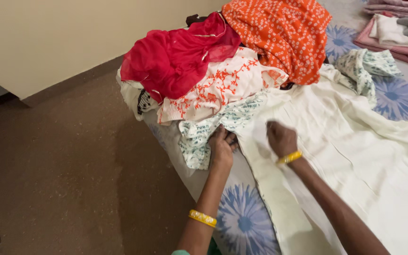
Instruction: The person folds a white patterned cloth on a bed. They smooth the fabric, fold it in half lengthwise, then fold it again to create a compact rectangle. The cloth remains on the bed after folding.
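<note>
A large cream-white garment [355, 146] lies spread flat over the bed. My right hand [281, 138], with a yellow bangle at the wrist, is closed and pressing on the garment's upper left part. My left hand [222, 147], also wearing a yellow bangle on the forearm, grips the edge where the cream garment meets a white cloth with green print [195, 139]. Just beyond my hands lies a heap of clothes: a white piece with orange embroidery [223, 87], a red sheer cloth [175, 59] and an orange white-dotted cloth [279, 33].
The bed has a grey sheet with blue flowers [244, 222]. Folded pink and white clothes [395, 33] are stacked at the far right. Brown floor [57, 170] lies to the left, with a cream wall [48, 38] behind it.
</note>
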